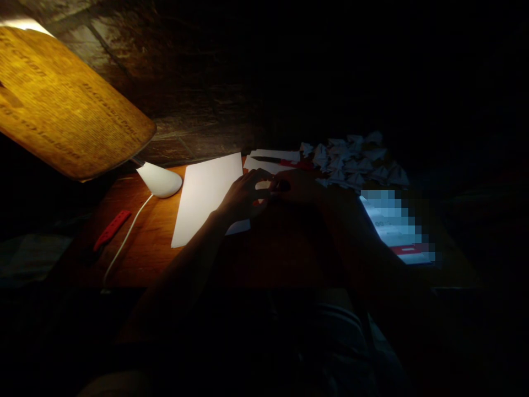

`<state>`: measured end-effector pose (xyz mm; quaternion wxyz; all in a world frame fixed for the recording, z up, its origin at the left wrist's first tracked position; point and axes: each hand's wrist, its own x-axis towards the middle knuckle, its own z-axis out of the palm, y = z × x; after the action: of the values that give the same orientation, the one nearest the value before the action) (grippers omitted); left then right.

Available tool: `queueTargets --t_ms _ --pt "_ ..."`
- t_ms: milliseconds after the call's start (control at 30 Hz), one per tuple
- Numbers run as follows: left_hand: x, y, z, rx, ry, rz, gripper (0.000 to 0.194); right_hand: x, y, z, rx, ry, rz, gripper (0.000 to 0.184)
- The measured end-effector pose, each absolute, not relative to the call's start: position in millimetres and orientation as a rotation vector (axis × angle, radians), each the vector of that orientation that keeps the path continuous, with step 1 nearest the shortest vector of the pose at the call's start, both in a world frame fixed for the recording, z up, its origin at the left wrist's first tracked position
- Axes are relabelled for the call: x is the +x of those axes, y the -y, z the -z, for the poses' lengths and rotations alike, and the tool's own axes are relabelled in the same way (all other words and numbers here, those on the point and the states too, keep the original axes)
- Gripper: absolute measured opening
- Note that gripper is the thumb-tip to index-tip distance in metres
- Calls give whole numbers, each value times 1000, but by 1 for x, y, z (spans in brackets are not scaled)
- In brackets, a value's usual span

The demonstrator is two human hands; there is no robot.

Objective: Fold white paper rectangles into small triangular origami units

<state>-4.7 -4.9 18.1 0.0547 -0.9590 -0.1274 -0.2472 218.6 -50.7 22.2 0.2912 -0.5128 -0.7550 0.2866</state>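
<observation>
My left hand (248, 192) reaches over the right edge of a stack of white paper sheets (209, 193), fingers curled in a pinch. Close against it is my right hand (298, 186), also closed and mostly in shadow. Between the fingertips shows a small pale piece of paper (263, 185), held by both hands; its shape is largely hidden. Just beyond the hands, a knife (285, 162) with a dark blade and red handle lies across smaller white paper pieces (273, 154). A heap of folded white paper pieces (351, 160) sits behind my right hand.
A desk lamp with a yellow-brown shade (78, 105) and white base (161, 181) stands at left, its white cord (128, 237) running to the front edge. A red-handled object (112, 229) lies near the cord. A lit, pixelated screen (392, 226) is at right on the wooden table (140, 264).
</observation>
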Motion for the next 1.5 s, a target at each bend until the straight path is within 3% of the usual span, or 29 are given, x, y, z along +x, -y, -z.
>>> queueTargets --t_ms 633,867,1500 --pt "-3 5 -13 -2896 447 818 4 222 48 -18 -1279 2013 -748 17" --pt "-1 8 -11 -2961 611 773 16 222 49 -21 -1282 2029 -814 18" --pt "2 13 -13 -3149 748 869 9 223 48 -20 -1297 2034 -750 21"
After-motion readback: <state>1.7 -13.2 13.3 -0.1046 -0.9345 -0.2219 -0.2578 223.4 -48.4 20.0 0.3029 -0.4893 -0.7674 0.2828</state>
